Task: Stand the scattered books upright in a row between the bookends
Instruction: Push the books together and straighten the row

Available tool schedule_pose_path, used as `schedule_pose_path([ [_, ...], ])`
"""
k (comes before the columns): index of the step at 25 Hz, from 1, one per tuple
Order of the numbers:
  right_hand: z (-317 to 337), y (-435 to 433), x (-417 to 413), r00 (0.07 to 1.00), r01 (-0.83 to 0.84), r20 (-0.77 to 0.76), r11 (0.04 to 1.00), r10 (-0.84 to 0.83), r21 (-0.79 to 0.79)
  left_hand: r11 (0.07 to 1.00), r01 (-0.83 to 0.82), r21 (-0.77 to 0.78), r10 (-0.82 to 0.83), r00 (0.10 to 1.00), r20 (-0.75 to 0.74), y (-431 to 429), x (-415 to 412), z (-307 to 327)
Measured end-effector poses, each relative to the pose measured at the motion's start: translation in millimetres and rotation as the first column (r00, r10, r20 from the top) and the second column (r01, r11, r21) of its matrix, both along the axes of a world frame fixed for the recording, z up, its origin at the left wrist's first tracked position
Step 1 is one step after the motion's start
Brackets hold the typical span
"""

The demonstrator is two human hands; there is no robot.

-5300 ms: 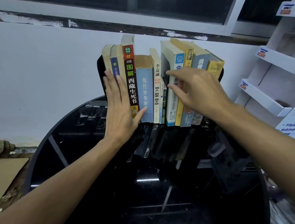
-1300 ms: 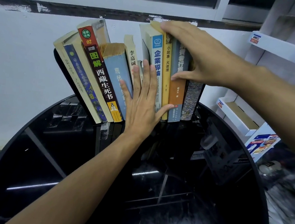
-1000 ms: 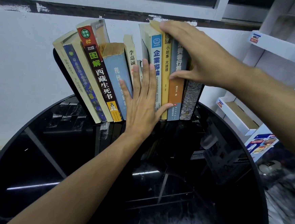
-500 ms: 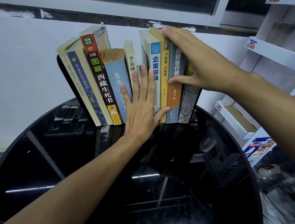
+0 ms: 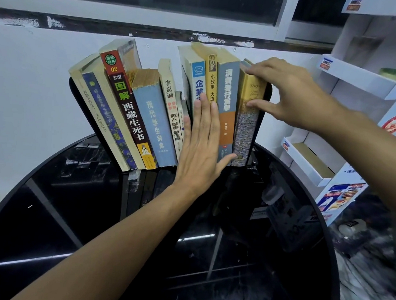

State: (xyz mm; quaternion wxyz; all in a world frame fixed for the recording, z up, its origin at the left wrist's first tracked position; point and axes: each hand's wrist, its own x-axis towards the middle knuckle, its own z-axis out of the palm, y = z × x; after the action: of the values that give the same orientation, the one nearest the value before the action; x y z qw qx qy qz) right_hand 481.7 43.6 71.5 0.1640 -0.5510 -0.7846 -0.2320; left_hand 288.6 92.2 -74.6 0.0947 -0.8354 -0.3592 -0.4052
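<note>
A row of books stands at the back of a round black glass table [image 5: 72,223], between a black left bookend [image 5: 72,90] and a black right bookend [image 5: 264,114]. The left books, among them a red-and-black book [image 5: 129,111] and a pale blue book [image 5: 155,122], lean left. The right ones stand upright. My left hand [image 5: 202,147] presses flat, fingers straight, on the middle spines. My right hand [image 5: 289,95] holds the gold book [image 5: 244,139] at the right end, with fingers over its top and thumb on its spine.
A white wall rises right behind the books, with a window frame above. White cardboard display shelves [image 5: 310,158] stand close to the table's right side. Clutter lies on the floor at lower right. The near part of the table carries only reflections.
My right hand has slid right from the tops of the yellow and blue books to the gold end book. My left hand stays flat on the middle spines.
</note>
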Motion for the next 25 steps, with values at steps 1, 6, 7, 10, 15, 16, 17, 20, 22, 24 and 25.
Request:
schedule_pose_path([
  [1,0.3,1.6,-2.4,1.000,-0.010,0.002,1.000,0.010,-0.001,1.000,-0.010,0.005,0.011,1.000,-0.009,1.3,0.2,-0.9],
  [6,0.6,8.7,-5.6,0.999,-0.048,0.019,0.999,0.047,0.001,0.999,-0.043,0.024,0.043,0.999,-0.005,6.8,2.1,-3.2],
  [7,0.6,8.8,-5.4,0.999,-0.049,0.020,0.999,0.049,0.004,0.999,-0.048,0.025,0.048,0.999,0.002,6.4,3.4,-3.3],
  [10,0.0,9.0,-5.4,0.999,-0.043,0.021,0.999,0.043,0.007,0.997,-0.073,0.022,0.073,0.997,0.006,5.7,8.6,-4.7],
  [15,-1.3,9.2,-4.5,0.999,-0.043,0.020,0.999,0.042,0.016,0.990,-0.130,0.048,0.130,0.992,-0.002,7.1,14.5,-6.8],
  [16,-1.4,9.5,-4.7,0.999,-0.043,0.022,0.999,0.043,0.018,0.990,-0.129,0.050,0.129,0.992,0.002,7.3,14.6,-6.6],
  [17,-1.7,9.8,-4.9,0.999,-0.043,0.027,0.999,0.042,0.017,0.991,-0.127,0.051,0.127,0.992,0.007,7.4,14.5,-6.6],
  [20,-1.7,10.0,-5.8,0.999,-0.041,0.033,0.999,0.040,0.009,0.992,-0.115,0.051,0.114,0.993,0.024,7.3,14.0,-6.2],
  [22,-2.2,9.7,-6.1,0.999,-0.042,0.033,0.999,0.042,0.007,0.992,-0.116,0.056,0.115,0.993,0.024,7.7,14.3,-6.2],
  [24,-2.4,9.5,-6.9,0.999,-0.044,0.032,0.999,0.043,0.006,0.990,-0.126,0.061,0.125,0.992,0.022,7.9,14.7,-5.9],
  [25,-2.8,9.8,-6.9,0.999,-0.045,0.032,0.999,0.045,0.007,0.990,-0.129,0.064,0.128,0.992,0.021,8.1,14.8,-5.8],
])
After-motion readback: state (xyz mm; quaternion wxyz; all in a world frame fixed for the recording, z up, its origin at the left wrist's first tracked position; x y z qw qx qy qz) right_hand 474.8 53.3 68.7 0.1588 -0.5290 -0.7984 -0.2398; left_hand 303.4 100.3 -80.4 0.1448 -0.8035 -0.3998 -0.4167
